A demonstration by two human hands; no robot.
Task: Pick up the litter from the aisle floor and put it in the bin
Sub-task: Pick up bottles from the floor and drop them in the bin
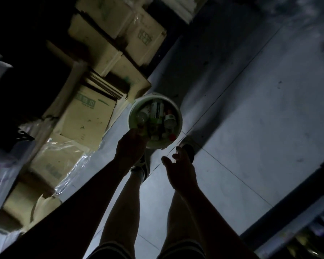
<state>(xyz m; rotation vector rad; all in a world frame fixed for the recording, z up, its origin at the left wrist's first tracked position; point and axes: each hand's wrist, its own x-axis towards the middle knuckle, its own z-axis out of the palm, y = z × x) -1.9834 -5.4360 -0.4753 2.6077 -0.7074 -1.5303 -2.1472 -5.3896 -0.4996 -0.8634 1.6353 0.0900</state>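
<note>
Head view, dim light, looking down past the person's bare legs to a grey tiled aisle floor (241, 109). A white round bin (178, 111) is held above the floor, close by the stacked cardboard boxes (88, 116) that line the aisle's left edge. The left hand (131, 146) grips the bin at its near rim, the fingers apparently curled over the edge, though shadow hides their exact lie; holding it there keeps the mouth facing upward and within reach of the other hand. The litter (157, 116) already lies inside the bin: several bottles, a boxed item and small caps, packed against one another. The right hand (180, 165) hovers just beside the bin's near right edge, apart from it, fingers spread and loosely bent, holding nothing. That pose would suit either a release over the mouth or a reach to steady the rim; which one cannot be told. Clear plastic wrap (69, 165) trails over the lower boxes. A shelf (297, 230) borders the floor's lower right corner. No loose litter shows plainly on the visible tiles.
</note>
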